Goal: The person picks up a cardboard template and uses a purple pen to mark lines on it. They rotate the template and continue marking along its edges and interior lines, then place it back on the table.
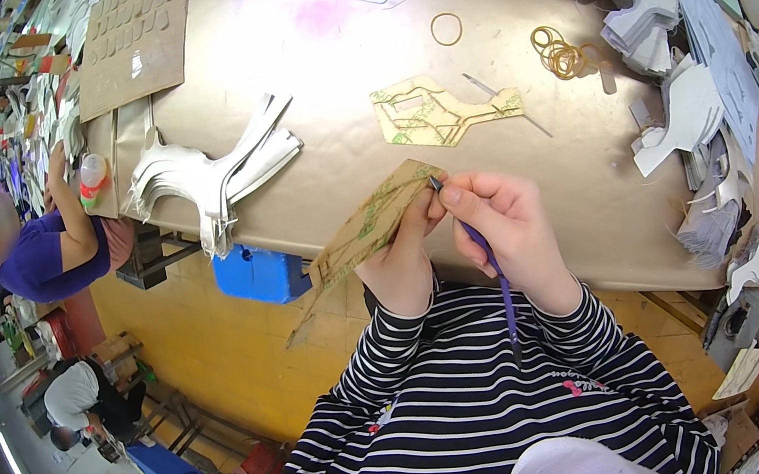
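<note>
Card pattern [368, 231], tan with green marks, is pinched in the left hand [401, 259] at the near edge of the table [321, 75], raised and tilted, its narrow end reaching out past that edge. Thumb and fingers of the right hand [510, 214] are clamped around a purple pen [504, 291], the dark tip at the pattern's upper corner — touching or just above, I cannot tell. Work on this piece looks under way rather than finished, though which lines are fresh cannot be made out. A second pattern [412, 122] lies flat beyond the hands; whether it is done or waiting is unclear. A thin rod [535, 124] crosses at its neck, seemingly underneath. Farther off lie a heap of rubber bands [553, 52], a stack of white pieces [207, 178] to the left and grey-white pieces [642, 28] to the right — all well clear of the pen. Only the left fingers cover part of the held pattern.
</note>
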### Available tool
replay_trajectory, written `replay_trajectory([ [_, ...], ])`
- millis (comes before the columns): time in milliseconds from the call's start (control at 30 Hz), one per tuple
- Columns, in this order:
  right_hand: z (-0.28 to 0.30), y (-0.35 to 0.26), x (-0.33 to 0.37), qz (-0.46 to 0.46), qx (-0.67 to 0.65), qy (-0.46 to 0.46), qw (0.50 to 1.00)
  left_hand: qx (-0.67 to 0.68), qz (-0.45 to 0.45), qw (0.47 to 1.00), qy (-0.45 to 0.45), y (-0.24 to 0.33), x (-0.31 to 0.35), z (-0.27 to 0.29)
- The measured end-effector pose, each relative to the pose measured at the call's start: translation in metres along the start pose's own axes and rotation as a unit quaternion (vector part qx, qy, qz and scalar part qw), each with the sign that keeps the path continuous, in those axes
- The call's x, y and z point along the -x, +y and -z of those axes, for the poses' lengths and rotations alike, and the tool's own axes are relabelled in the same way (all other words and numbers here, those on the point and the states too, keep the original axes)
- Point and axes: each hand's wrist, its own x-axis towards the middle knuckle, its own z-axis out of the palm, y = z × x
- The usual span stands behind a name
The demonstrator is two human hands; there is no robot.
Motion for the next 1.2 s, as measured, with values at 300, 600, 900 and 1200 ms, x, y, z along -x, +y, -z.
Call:
replay_trajectory([
  [300,0.007,-0.01,-0.002,-0.068,-0.033,-0.036,0.996,-0.038,-0.034,0.998,0.022,0.0,0.0,-0.004],
  [600,-0.004,0.004,0.002,-0.037,-0.079,0.009,0.996,-0.081,-0.147,0.982,0.084,-0.015,0.006,-0.006],
  [900,-0.012,0.017,-0.005,0.052,-0.021,0.067,0.996,-0.125,-0.14,0.981,0.055,-0.009,0.0,-0.005],
  [1200,-0.005,0.006,-0.003,0.068,0.135,0.064,0.986,0.013,-0.025,0.999,0.039,-0.005,-0.002,-0.005],
])
